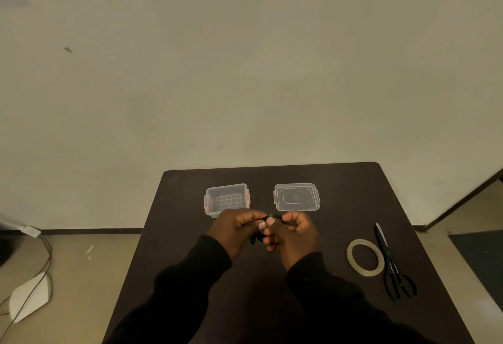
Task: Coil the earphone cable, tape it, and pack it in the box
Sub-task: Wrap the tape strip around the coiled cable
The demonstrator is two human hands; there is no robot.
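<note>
My left hand (236, 228) and my right hand (295, 232) meet over the middle of the dark table (177, 234), thumbs almost touching. Both pinch a thin black earphone cable (275, 217); a short stretch shows between the fingertips and a small loop hangs below my left hand. Most of the cable is hidden by my fingers. Just beyond my left hand stands the clear plastic box (227, 199) with reddish clips, open and with nothing in it. Its clear lid (296, 197) lies flat to the right of it.
A roll of clear tape (365, 257) lies flat at the right of the table, with black scissors (392, 264) beside it, blades pointing away. A plain wall rises behind the table. On the floor at the left are cables and a white object (30, 297).
</note>
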